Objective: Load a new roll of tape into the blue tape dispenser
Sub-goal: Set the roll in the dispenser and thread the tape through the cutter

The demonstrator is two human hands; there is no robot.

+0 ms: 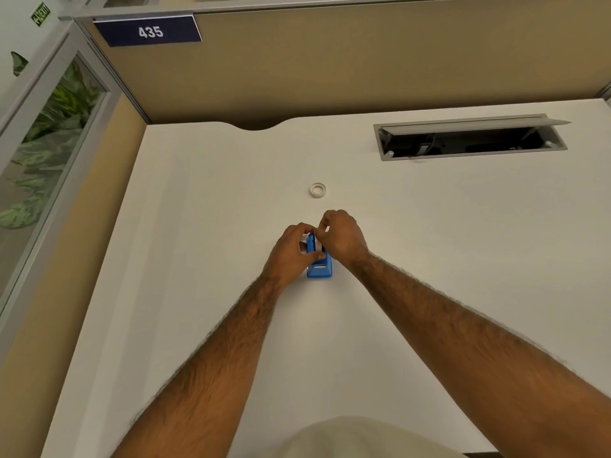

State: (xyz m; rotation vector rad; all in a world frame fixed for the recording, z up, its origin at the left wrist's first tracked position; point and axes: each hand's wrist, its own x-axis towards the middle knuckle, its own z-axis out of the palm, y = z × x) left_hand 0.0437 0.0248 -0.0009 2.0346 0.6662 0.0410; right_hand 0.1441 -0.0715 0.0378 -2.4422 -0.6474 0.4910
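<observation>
Dispenser: the blue tape dispenser (pixel 319 267) is sat on the white desk (pixel 429 226), pretty much dead centre, with something white seen in its top.
Left hand (pixel 291 251): wrapped around the dispenser's left side, thumb laid across it.
Right hand (pixel 342 236): fingers pinched together at the dispenser's top; what's pinched can't really be told.
Spare ring: a white tape roll (pixel 318 190) is left lying flat just beyond the hands.
Further back: an open cable tray (pixel 469 137) is set into the desk.
</observation>
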